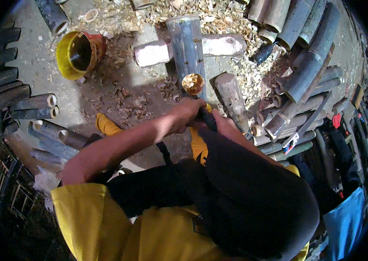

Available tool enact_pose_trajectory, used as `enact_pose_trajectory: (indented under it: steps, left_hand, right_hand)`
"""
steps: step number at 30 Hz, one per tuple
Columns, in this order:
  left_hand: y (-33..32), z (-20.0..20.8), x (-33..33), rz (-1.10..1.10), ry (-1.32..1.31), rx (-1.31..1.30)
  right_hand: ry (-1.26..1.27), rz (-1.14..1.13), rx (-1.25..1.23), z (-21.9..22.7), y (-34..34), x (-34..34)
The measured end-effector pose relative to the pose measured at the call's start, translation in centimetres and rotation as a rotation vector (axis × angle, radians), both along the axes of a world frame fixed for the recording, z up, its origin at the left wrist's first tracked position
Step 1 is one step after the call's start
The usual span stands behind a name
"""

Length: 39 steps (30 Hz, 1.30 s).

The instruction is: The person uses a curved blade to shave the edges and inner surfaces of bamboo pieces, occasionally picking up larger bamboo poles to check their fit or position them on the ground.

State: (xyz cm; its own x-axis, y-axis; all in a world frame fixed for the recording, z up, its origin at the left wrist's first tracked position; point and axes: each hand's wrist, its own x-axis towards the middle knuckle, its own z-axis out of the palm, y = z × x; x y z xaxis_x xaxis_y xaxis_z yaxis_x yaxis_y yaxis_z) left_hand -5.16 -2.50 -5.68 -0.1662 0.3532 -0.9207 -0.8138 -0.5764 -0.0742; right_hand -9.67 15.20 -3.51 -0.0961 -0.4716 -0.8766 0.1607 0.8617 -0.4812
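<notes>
A thick grey bamboo tube (185, 48) lies lengthwise before me, its hollow cut end facing my hands. Just below that end, my left hand (189, 112) is closed, fingers curled over. Close beside it on the right is my right hand (224, 124), also closed, its fingers partly hidden. A dark object (208, 119) shows between the hands; its kind is unclear. What each hand grips is hidden. My yellow-covered foot (198, 144) is directly beneath the hands, and the other yellow-covered foot (107, 125) is farther left.
The tube rests across a pale block (152, 54). A short log (231, 98) lies to its right. Wood shavings (223, 19) cover the floor ahead. A yellow and red bucket (68, 54) stands left. Stacked bamboo (308, 71) and a long blade (308, 119) are at right.
</notes>
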Motion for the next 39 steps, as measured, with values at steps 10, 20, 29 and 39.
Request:
enact_pose_trajectory:
  steps: [10,20,29,39]
  left_hand:
    - [2.9,0.0,-2.0,0.665,0.396,0.024]
    - [2.5,0.2,-0.4,1.303,0.456,0.423]
    - [2.1,1.7,-1.2,0.900,0.416,0.394]
    - [-2.7,4.0,0.7,-0.211,0.576,-0.947]
  right_hand:
    - [0.851,0.827,-0.062,7.2,-6.7,-9.9]
    - [1.144,1.574,-0.397,8.4,-14.3,-10.5]
    - [0.446,1.119,-0.313,2.8,-13.5,-15.9]
    - [1.189,0.321,-0.648,10.5,-12.1,-9.7]
